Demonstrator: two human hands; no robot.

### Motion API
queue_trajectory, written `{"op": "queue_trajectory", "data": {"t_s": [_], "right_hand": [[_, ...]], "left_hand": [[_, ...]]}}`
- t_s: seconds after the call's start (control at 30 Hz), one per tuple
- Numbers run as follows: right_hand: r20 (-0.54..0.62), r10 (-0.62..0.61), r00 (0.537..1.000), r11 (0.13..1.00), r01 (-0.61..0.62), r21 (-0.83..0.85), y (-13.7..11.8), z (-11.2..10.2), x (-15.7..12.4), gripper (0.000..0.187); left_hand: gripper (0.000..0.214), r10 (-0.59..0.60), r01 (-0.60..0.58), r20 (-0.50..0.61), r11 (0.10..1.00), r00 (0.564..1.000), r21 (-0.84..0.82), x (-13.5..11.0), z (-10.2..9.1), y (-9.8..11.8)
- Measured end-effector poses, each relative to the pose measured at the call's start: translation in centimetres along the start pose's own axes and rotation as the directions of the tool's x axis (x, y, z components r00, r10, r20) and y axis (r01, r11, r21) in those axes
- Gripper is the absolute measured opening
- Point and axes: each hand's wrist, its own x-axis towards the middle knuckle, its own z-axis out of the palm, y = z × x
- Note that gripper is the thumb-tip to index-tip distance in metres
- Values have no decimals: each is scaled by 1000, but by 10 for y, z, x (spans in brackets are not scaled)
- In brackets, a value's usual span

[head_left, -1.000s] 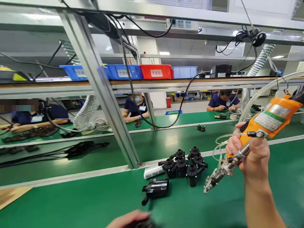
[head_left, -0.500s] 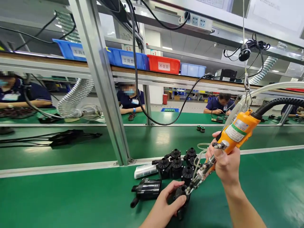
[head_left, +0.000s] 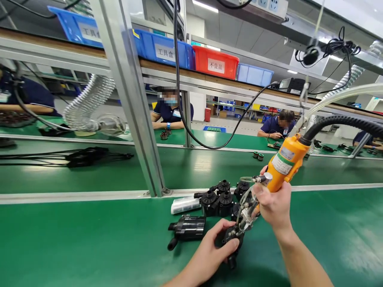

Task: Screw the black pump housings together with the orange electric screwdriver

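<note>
My left hand (head_left: 214,249) grips a black pump part (head_left: 232,244) resting on the green mat (head_left: 89,247). In my right hand (head_left: 273,205) is an orange electric screwdriver (head_left: 284,161), its metal tip (head_left: 241,228) pressed down on that part. A black hose and a clear tube run from the tool's top to the right. Just behind stands a cluster of several black pump parts (head_left: 220,197). One more black pump (head_left: 187,229) lies on its side to the left, beside a small clear bag (head_left: 185,204).
A slanted aluminium post (head_left: 131,103) rises from the bench edge. Above, a shelf carries blue bins (head_left: 163,50) and a red bin (head_left: 215,61). A conveyor belt (head_left: 209,165) runs behind. Other people sit working across it. A flexible duct (head_left: 86,107) hangs at left.
My left hand came up from the bottom edge and took hold of a pump part. My right hand brought the screwdriver down and left until its tip met the part.
</note>
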Motion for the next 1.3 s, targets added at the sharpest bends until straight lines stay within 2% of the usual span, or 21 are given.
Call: {"op": "queue_trajectory", "data": {"t_s": [0.17, 0.33, 0.43, 0.5, 0.6, 0.7, 0.77, 0.83, 0.93, 1.1, 1.2, 1.3], "right_hand": [[4, -57, 998, 996, 57, -71, 0, 7, -6, 34], [12, 8, 1000, 1000, -8, 2, 4, 10, -7, 38], [-22, 35, 999, 999, -35, 35, 3, 7, -3, 39], [-53, 42, 998, 999, -41, 33, 0, -4, 0, 41], [-111, 33, 993, 999, -30, 28, -9, -34, 6, 48], [-131, 12, 991, 999, -5, 53, -22, -63, 8, 53], [-92, 22, 996, 994, -12, 110, -31, -72, 5, 55], [-44, 34, 998, 978, -25, 205, -38, -68, -1, 57], [-6, 43, 999, 955, -39, 295, -37, -46, -10, 59], [38, 91, 995, 980, -96, 175, -15, -15, -17, 65], [57, 92, 994, 985, -99, 143, -11, -13, -17, 60], [43, 14, 999, 994, -18, 105, -14, -18, -16, 59]], "left_hand": [[37, 35, -35, -1, 999, 999, -2, -1, 1, -1], [38, 38, -37, -34, 999, 999, 17, 0, 1, -3], [43, 28, -27, -45, 1000, 999, 11, 0, -2, -10], [57, 14, -14, 15, 1000, 1000, -28, -1, -7, -18], [90, 24, -18, 143, 999, 989, -47, -4, -13, -28], [96, 40, -36, 185, 999, 982, -22, -5, -8, -30], [98, 48, -41, 203, 998, 978, -41, -5, 1, -30], [103, 60, -47, 217, 997, 974, -64, -4, 11, -30], [104, 73, -56, 223, 995, 972, -78, -3, 20, -27], [100, 132, -122, 230, 991, 964, -59, -5, 20, -16], [100, 137, -132, 223, 991, 965, -37, -6, 19, -11], [95, 132, -124, 245, 991, 960, -48, -7, 20, -12]]}}
